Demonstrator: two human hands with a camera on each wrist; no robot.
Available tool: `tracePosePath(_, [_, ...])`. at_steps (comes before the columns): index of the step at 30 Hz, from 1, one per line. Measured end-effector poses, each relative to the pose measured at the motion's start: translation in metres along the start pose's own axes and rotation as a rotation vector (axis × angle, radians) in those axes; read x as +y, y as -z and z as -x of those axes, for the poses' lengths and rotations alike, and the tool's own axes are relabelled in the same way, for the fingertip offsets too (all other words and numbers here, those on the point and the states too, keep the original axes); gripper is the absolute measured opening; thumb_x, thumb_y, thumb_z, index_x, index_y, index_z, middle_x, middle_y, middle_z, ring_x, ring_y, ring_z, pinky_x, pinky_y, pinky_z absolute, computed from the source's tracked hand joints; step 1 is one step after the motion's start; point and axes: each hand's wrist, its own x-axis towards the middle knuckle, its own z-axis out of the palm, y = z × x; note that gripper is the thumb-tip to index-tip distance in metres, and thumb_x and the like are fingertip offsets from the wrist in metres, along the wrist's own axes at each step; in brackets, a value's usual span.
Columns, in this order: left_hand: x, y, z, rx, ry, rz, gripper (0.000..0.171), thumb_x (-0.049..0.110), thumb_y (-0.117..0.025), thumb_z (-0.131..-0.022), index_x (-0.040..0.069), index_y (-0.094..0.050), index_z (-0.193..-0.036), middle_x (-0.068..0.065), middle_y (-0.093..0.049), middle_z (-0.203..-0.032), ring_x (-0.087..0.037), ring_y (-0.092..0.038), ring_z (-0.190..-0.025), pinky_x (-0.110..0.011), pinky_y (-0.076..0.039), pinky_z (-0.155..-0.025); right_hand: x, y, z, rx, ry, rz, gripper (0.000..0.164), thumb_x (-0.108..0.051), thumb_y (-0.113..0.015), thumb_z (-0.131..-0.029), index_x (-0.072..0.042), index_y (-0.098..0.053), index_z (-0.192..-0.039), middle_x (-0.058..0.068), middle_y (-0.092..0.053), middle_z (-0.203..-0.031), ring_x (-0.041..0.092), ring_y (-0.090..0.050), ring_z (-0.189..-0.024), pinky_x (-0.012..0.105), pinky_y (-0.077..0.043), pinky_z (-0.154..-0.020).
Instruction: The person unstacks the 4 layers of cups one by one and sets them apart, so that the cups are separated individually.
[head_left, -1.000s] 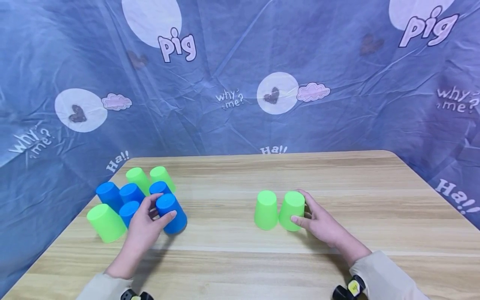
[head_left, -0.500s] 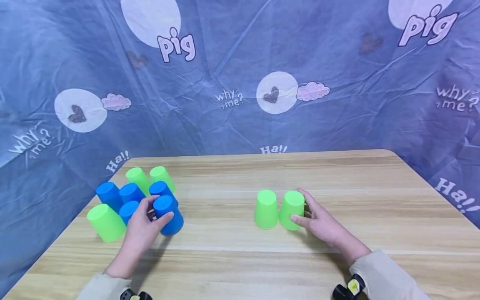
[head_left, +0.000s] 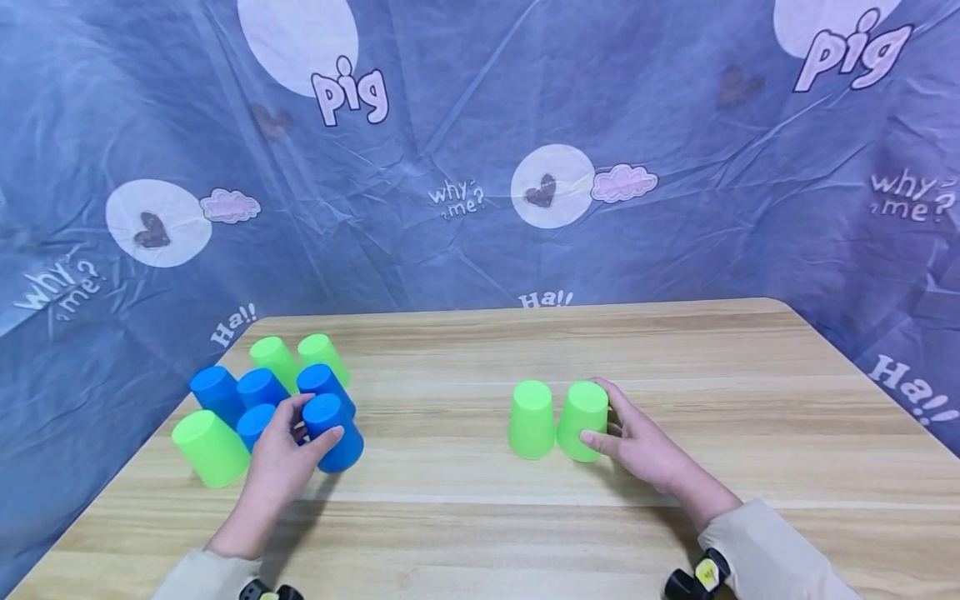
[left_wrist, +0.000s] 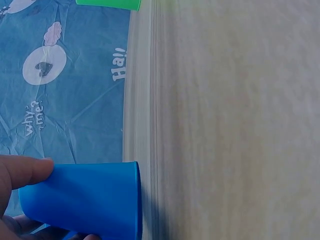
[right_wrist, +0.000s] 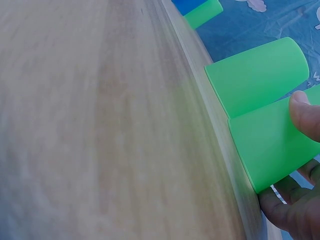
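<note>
My left hand (head_left: pixel 283 454) grips a blue cup (head_left: pixel 334 435) that stands upside down at the near right of a group of cups. In the left wrist view the thumb lies on one side of this blue cup (left_wrist: pixel 85 197) and the fingers curl under the other. On the right, my right hand (head_left: pixel 637 442) holds an upturned green cup (head_left: pixel 583 421), thumb in front and fingers round its far side. Just left of it stands another green cup (head_left: pixel 532 421), close beside the held one. Both green cups rest rim down on the table in the right wrist view.
Around my left hand are more upturned cups: a green cup (head_left: pixel 212 450) at the near left, several blue cups such as the blue cup (head_left: pixel 216 392), and two green cups at the back. All stand on the wooden table (head_left: pixel 450 542), with a blue printed cloth (head_left: pixel 420 233) behind.
My left hand has shifted slightly left with the blue cup, bringing it closer to the other blue cups. The right hand and its green cup have stayed put.
</note>
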Motion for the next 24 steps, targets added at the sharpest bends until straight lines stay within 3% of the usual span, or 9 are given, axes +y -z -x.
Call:
tracePosePath(14, [-0.002,0.001,-0.002,0.003,0.015,-0.007,0.074,0.027,-0.061,-0.089,0.002,-0.019,-0.144,-0.029,-0.029,-0.143,-0.046,-0.034,-0.128,-0.057,-0.035,-0.100,0.001,0.000,0.000,0.002,-0.002,0.001,0.068,-0.016,-0.060,-0.088,-0.010,-0.022,-0.144,0.023,-0.043,-0.133,0.049,-0.034,-0.127,0.065,-0.026,-0.102])
tracePosePath(24, [0.013,0.006,0.003,0.098,-0.084,-0.072,0.071,0.024,-0.063,-0.088,0.000,-0.024,-0.142,-0.026,-0.035,-0.140,-0.044,-0.036,-0.127,-0.056,-0.036,-0.101,0.001,0.000,-0.001,0.001,-0.004,-0.004,0.068,-0.017,-0.060,-0.089,-0.011,-0.021,-0.144,0.023,-0.043,-0.133,0.049,-0.034,-0.126,0.064,-0.028,-0.101])
